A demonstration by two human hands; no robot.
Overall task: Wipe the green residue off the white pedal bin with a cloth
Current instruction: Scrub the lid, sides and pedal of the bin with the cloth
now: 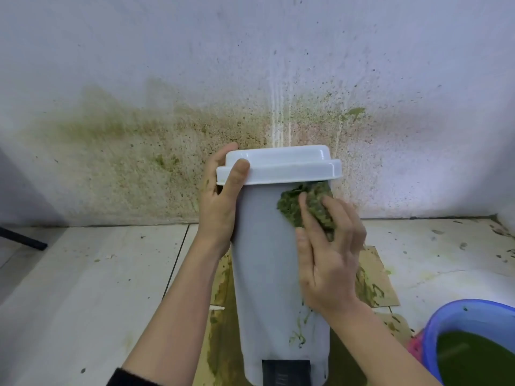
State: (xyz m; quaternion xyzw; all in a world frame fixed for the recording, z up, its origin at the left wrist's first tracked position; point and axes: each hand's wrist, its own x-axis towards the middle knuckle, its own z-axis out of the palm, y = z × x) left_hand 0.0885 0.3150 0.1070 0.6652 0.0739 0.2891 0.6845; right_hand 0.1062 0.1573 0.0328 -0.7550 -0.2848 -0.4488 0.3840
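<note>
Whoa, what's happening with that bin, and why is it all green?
A person is wiping a white pedal bin. Their left hand grips the lid to steady it, while the right hand presses a green-stained cloth against the upper front. Green smears show lower down, above the black pedal. A blue basin of green water stands nearby.

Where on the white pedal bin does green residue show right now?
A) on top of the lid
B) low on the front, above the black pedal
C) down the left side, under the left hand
B: green smears mark the bin low on its front, just above the black pedal, below the right hand pressing the cloth; the lid looks clean.
</note>
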